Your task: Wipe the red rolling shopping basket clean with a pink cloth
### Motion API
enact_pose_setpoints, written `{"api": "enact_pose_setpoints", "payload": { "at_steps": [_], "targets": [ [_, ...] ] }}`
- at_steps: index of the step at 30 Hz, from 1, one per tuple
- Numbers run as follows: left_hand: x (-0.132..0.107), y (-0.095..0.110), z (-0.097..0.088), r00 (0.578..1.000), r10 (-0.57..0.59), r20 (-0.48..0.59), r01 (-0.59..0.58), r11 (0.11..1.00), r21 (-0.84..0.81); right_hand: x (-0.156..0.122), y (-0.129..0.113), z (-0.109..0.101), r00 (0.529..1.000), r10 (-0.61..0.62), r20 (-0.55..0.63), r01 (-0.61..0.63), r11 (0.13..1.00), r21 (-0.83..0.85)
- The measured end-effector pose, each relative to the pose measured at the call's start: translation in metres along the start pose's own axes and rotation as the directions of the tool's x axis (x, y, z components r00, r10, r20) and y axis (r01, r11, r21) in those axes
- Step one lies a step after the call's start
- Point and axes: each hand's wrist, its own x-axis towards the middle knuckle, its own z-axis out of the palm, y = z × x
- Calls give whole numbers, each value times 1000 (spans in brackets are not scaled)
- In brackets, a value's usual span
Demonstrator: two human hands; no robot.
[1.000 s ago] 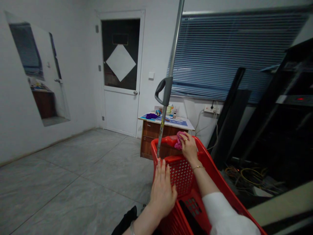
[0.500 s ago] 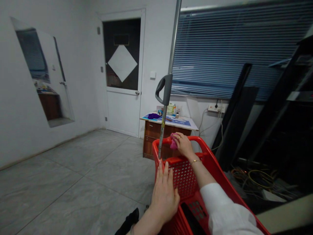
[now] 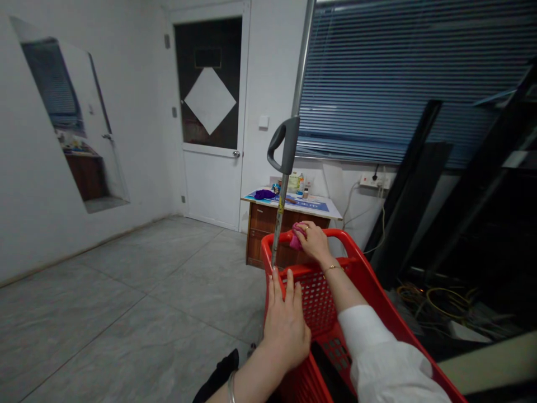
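A red plastic mop bucket (image 3: 373, 302) with a perforated wringer basket stands right in front of me. My left hand (image 3: 285, 322) lies flat on its near left rim, fingers stretched out. My right hand (image 3: 312, 242) reaches to the bucket's far rim and presses a small pink cloth (image 3: 296, 235) against it, fingers closed on the cloth. A metal pole with a grey handle (image 3: 285, 146) rises from the bucket's left side.
A small wooden desk (image 3: 289, 215) with clutter on top stands behind the bucket under blue window blinds (image 3: 398, 84). A white door (image 3: 212, 123) is at the back. Black frames and tangled cables (image 3: 423, 296) fill the right. Grey tiled floor spreads to the left.
My right hand has slid the pink cloth leftward along the far rim. My left hand stays on the near rim. The view has shifted slightly.
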Motion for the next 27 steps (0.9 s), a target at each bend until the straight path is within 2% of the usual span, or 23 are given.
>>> {"api": "enact_pose_setpoints", "payload": {
  "at_steps": [4, 8, 11, 13, 14, 16, 18, 20, 24, 25, 27],
  "targets": [
    [0, 12, 4, 992, 85, 90, -84, 996, -11, -4, 0, -2, 999, -52, 11, 52, 998, -21],
    [-5, 11, 10, 988, 103, 112, -101, 995, -20, 1, 19, -9, 997, -72, 41, 72, 997, 14],
    [-5, 9, 11, 985, 121, 125, -117, 992, -44, 6, 33, -14, 995, 93, 31, -93, 996, 13],
    [-4, 8, 11, 984, 128, 124, -121, 991, -65, 6, 28, -13, 988, 152, 10, -152, 988, -8],
    [-4, 7, 11, 984, 128, 123, -120, 990, -73, 5, 22, -12, 993, 118, 6, -118, 993, -11],
    [-4, 7, 11, 985, 126, 118, -116, 990, -83, 2, 8, -9, 1000, -30, 7, 30, 1000, 2],
    [-4, 6, 11, 984, 131, 117, -121, 989, -91, 0, 3, -8, 989, -148, 23, 148, 989, 32],
    [-4, 5, 11, 983, 141, 119, -130, 987, -95, 1, 11, -9, 990, -137, 40, 135, 990, 47],
    [-3, 5, 9, 979, 153, 136, -140, 985, -100, 6, 24, -11, 995, 100, -5, -100, 995, -2],
    [-3, 5, 8, 979, 148, 143, -134, 986, -101, 6, 19, -10, 995, 95, -11, -95, 995, -12],
    [-2, 6, 8, 979, 133, 154, -119, 988, -102, 3, 4, -6, 999, -39, 3, 39, 999, -9]
  ]
}}
